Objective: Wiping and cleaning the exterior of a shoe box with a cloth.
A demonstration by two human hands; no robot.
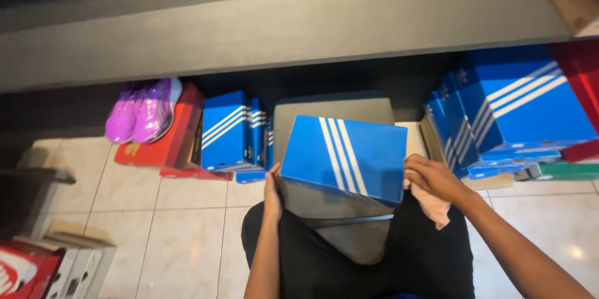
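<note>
Blue with three white stripes, the box (343,156) rests on the person's lap, just in front of a grey box (334,110) that stands on the tile floor (181,230) under a dark shelf (281,30).

Grip state:
- Left hand (272,196): pressed flat against the near-left corner of the box, fingers together and extended along its side.
- Right hand (433,177): fingers curled over the right edge of the box, closed on that edge. A pink cloth (432,206) lies under this hand; whether the fingers also pinch it cannot be told.

Orientation: the long axis of the box runs left to right across the lap. The striped top face tilts up toward the camera, with the near-right corner lowest. The stripes run from the far edge toward the near edge, slanting slightly right.

Risks, as judged from this position:
- The box is supported at two edges only and sits tilted on a dark grey piece (349,230) beneath it. Slackening either hand could let it slide toward the near-right corner and off the lap.
- The cloth under the right hand may reduce friction at that edge and cause slip.
- Left of the box, blue boxes (228,130) and purple shoes (145,112) on a red box (165,143) stand close; a swing leftward could knock them.
</note>
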